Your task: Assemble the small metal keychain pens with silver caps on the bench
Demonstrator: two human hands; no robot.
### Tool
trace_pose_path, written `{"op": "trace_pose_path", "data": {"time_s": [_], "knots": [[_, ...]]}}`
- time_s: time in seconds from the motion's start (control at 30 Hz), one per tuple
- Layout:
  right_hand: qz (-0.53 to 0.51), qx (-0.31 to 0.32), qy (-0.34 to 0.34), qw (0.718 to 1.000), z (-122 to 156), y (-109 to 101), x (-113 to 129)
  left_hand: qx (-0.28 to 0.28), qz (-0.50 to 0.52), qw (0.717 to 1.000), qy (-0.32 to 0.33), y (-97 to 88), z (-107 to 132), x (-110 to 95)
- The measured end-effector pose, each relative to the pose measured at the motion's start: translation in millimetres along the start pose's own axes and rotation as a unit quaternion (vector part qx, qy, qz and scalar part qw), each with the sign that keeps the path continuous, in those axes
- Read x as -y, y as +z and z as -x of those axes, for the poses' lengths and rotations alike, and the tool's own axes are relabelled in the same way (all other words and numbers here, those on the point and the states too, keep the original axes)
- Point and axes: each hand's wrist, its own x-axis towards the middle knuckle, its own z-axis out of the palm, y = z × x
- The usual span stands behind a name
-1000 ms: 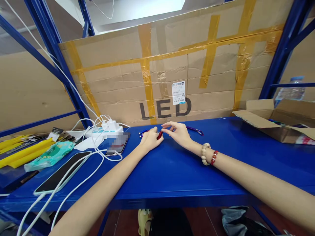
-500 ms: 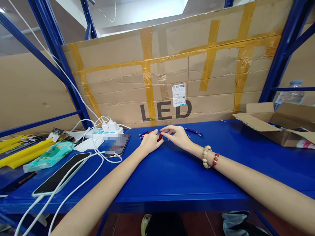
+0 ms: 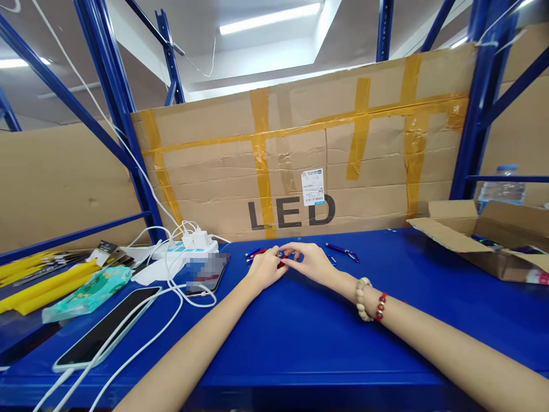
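Observation:
My left hand (image 3: 265, 269) rests on the blue shelf, its fingers closed around a small red piece (image 3: 282, 263) that is mostly covered. What kind of piece it is cannot be made out. From the right, my right hand (image 3: 309, 262) meets it with curled fingers and the thumb tip at the red piece. Whatever lies in its pinch is too small to name. Just left of the left hand lie small blue pieces (image 3: 253, 252), partly hidden. A slim purple pen-like piece with a loop at one end (image 3: 342, 250) lies beyond the right hand, near a short small piece (image 3: 331, 260).
On the left are a phone (image 3: 107, 329), a second phone (image 3: 214, 272), white cables and a power strip (image 3: 195, 246), a teal packet (image 3: 88, 289) and yellow packages (image 3: 55, 286). An open carton (image 3: 484, 252) stands right. Taped cardboard (image 3: 206, 189) closes the back.
The view has tilted up, so everything sits lower in the picture. My right hand's fingers have come closer to my left hand and the red piece.

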Motion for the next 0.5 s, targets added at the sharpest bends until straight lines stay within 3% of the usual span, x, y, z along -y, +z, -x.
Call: {"op": "trace_pose_path", "data": {"time_s": [0.13,0.23,0.37,0.5], "knots": [[-0.057,-0.020,0.026,0.998,-3,0,1,0.000,-0.014,1.000,0.005,-0.5,0,-3],[-0.100,-0.075,0.056,0.991,-7,-5,1,-0.038,-0.012,0.999,-0.023,-1.5,1,-2],[-0.095,-0.174,0.102,0.975,-8,-15,-5,-0.101,0.039,0.987,-0.117,-3.1,1,5],[-0.001,-0.176,0.129,0.976,-5,-20,-15,-0.132,0.117,0.962,-0.208,-3.8,0,16]]}}
